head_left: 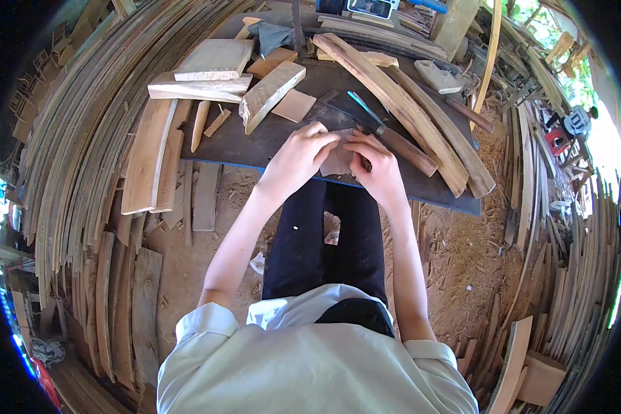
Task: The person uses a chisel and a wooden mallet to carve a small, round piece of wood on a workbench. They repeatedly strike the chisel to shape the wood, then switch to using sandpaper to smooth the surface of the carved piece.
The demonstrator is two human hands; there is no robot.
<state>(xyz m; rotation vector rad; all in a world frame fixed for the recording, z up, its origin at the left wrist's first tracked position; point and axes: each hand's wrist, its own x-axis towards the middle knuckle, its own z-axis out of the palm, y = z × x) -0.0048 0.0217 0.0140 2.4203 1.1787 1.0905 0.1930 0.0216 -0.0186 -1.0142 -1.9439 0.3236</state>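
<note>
Between my two hands is a thin, brownish sheet (pixel 336 160) that looks like sandpaper, over the near edge of the dark worktable. My left hand (pixel 302 152) pinches its upper left part, fingers bent. At its upper right, my right hand (pixel 372 157) grips it with curled fingers. Just beyond lie a blue pen-like tool (pixel 363 107) and a tool with a brown wooden handle (pixel 408 150). A small square wood piece (pixel 294 105) rests to the left of these.
Thick wood blocks (pixel 214 59) and a slanted offcut (pixel 272 95) cover the table's left side. Long curved timbers (pixel 393 103) lie across its right. Stacked planks (pixel 83 138) crowd the left, more boards stand at right. Sawdust covers the floor (pixel 455 255).
</note>
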